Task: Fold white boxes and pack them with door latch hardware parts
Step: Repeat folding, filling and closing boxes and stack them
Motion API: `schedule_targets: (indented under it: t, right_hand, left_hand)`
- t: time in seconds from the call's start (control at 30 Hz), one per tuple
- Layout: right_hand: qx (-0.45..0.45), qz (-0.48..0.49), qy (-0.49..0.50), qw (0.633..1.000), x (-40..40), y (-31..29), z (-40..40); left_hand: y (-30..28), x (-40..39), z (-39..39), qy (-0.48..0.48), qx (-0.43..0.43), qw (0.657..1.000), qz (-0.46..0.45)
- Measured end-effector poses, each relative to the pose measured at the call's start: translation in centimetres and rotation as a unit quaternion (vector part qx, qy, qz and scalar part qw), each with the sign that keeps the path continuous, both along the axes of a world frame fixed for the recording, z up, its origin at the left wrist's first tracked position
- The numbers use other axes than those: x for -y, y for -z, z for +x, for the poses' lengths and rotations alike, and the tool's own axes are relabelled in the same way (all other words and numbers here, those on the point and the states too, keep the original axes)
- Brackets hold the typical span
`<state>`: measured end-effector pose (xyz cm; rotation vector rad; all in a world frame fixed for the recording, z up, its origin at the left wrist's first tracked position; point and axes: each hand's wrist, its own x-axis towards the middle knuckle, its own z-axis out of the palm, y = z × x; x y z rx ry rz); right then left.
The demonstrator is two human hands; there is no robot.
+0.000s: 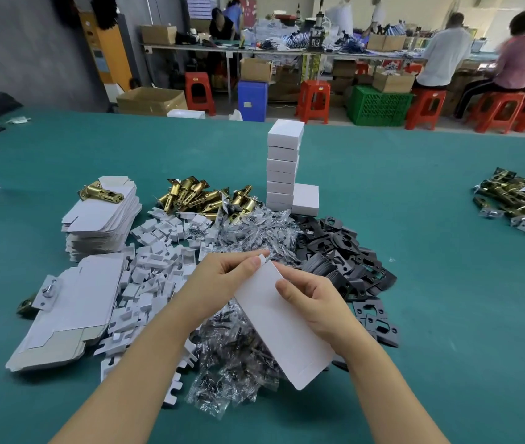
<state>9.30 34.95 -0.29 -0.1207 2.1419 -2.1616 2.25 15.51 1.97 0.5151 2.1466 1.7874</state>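
Box (282, 322) held between both hands — left hand (222, 277) fingers (256, 261) pinch its top flap, right hand (312, 299) fingers grip its right edge.

At frame centre, the left hand (222, 277) and right hand (312, 299) pinch a flat white box (283, 328), seemingly unfolded, above bagged screws (238, 357).

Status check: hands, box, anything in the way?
Both hands, left and right, grip one white box, its far-end flap being worked. Held above the screw bags. Nothing in the way.
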Motion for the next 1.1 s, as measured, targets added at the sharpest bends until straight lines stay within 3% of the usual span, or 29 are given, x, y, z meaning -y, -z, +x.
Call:
schedule_targets:
  t: [0.2, 0.47, 0.77, 0.93, 1.1]
  right_hand:
    - [0.004, 0.003, 0.003, 1.000, 0.0, 0.4, -0.2]
    - [0.019, 0.027, 0.007, 0.999, 0.0, 0.1, -0.6]
    - [0.076, -0.032, -0.062, 0.995, -1.4, -0.1, -0.4]
    - [0.104, -0.041, -0.085, 0.990, -1.6, 0.0, -0.5]
    - [0.105, -0.044, -0.078, 0.990, -1.5, 0.2, -0.6]
  left_hand:
    - [-0.2, -0.1, 0.2, 0.001, -0.005, 1.000, -0.024]
    - [-0.6, 0.4, 0.6, 0.102, -0.021, 0.991, -0.085]
    - [-0.6, 1.9, -0.4, 0.229, 0.159, 0.960, 0.041]
    - [-0.8, 2.4, -1.0, 0.277, 0.187, 0.943, 0.019]
    - [-0.8, 2.2, -1.0, 0.246, 0.169, 0.954, -0.028]
